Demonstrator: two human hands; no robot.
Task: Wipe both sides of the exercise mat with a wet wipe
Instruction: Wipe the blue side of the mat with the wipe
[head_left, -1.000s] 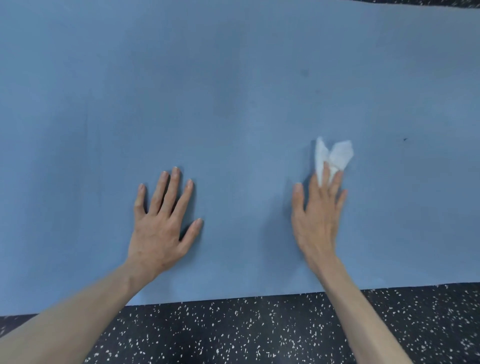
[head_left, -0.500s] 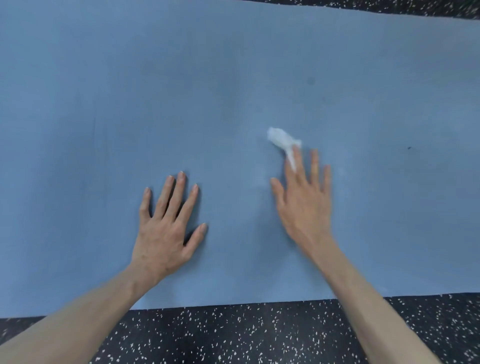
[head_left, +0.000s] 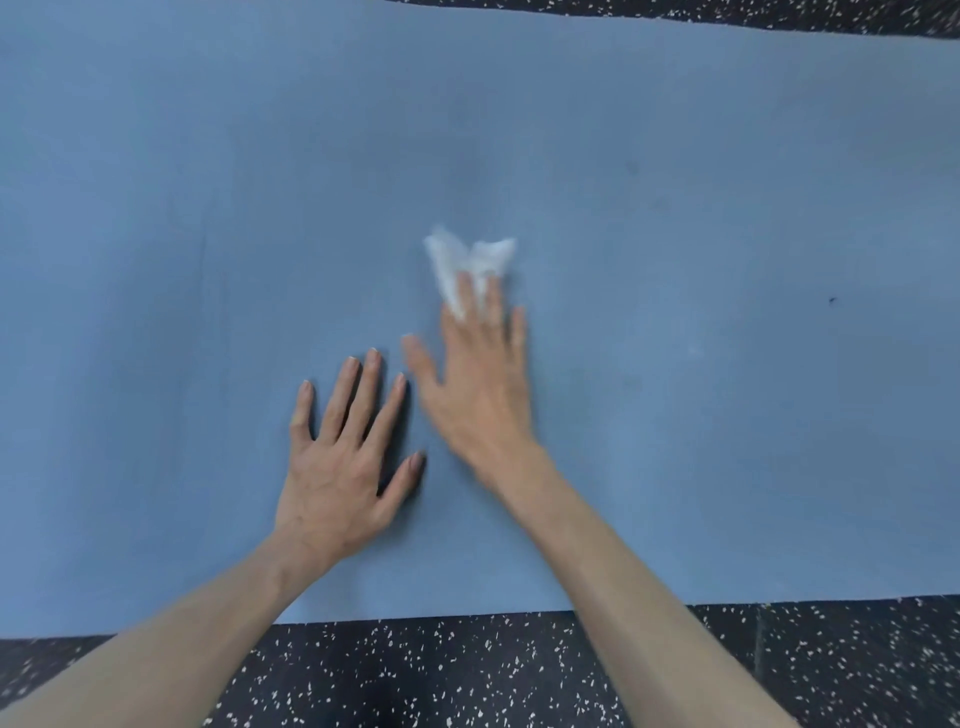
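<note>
A blue exercise mat (head_left: 727, 415) lies flat on the floor and fills most of the view. My left hand (head_left: 343, 457) rests flat on it, palm down, fingers spread. My right hand (head_left: 478, 384) lies just to the right of it, fingers straight, pressing a crumpled white wet wipe (head_left: 467, 265) onto the mat. The wipe sticks out beyond my fingertips, and part of it is hidden under them. My right hand and the wipe are blurred.
Black rubber floor with white speckles (head_left: 467, 670) borders the mat along its near edge and shows again at the far top right (head_left: 779, 15). A small dark speck (head_left: 832, 300) sits on the mat at the right.
My right hand has swept the wipe leftward across the mat and now lies close beside my left hand. My left hand has stayed flat in place.
</note>
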